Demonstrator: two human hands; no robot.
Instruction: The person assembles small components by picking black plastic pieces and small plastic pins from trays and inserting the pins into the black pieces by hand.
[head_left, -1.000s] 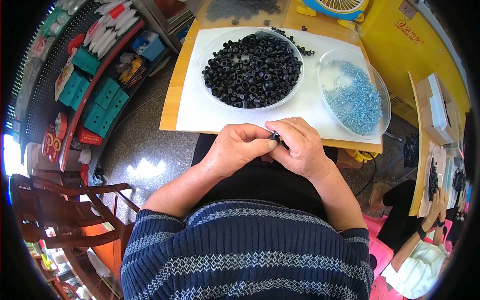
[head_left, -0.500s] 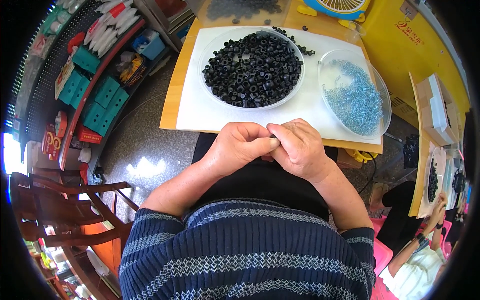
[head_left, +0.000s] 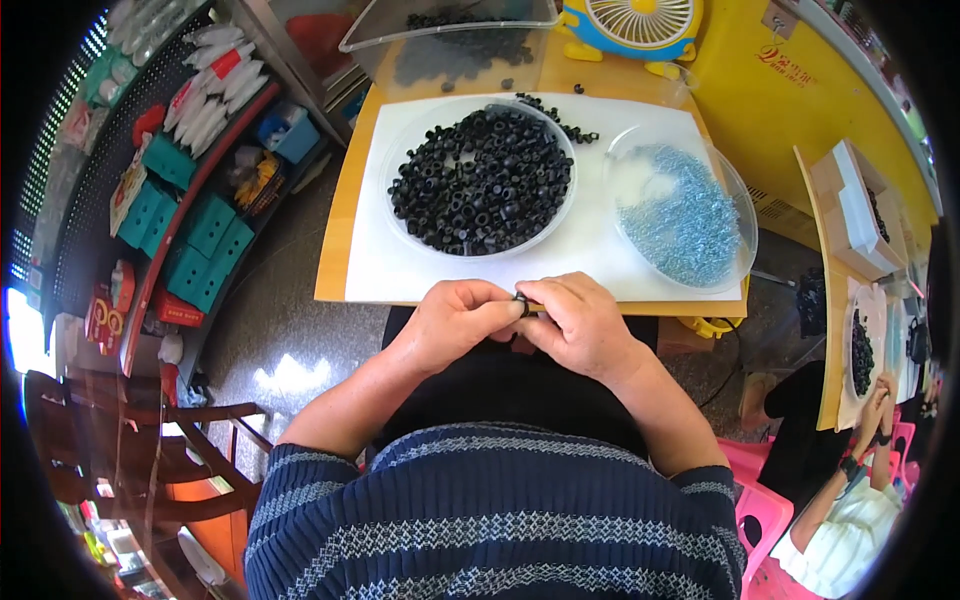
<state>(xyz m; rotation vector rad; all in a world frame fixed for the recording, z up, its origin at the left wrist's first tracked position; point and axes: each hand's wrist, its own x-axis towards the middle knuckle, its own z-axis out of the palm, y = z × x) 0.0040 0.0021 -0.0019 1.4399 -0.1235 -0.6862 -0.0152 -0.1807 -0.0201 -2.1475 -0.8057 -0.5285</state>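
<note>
Close together at the table's near edge, both hands pinch a small black ring-like part (head_left: 521, 303). Thumb and forefinger of my left hand (head_left: 445, 325) close on it from one side, and those of my right hand (head_left: 585, 325) from the other. The fingers cover most of the part. Just beyond them stands a round clear tray (head_left: 386, 215) heaped with small black plastic pieces (head_left: 480, 180). To the right lies a clear oval tray (head_left: 748, 262) with many tiny pale-blue, wiry pieces (head_left: 690, 225), too fine to make out singly.
White sheeting (head_left: 365, 270) covers much of the wooden table. At the back are a clear bin (head_left: 450, 45) of black pieces and a blue-and-yellow fan (head_left: 640, 28). Shelves stand left, a wooden chair (head_left: 150, 440) lower left. Another person's hands (head_left: 878, 400) work at a right-hand table.
The view has shifted, so the table sits lower and more of the back bin shows. My hands stay together, and the black part between my fingertips has come into sight.
</note>
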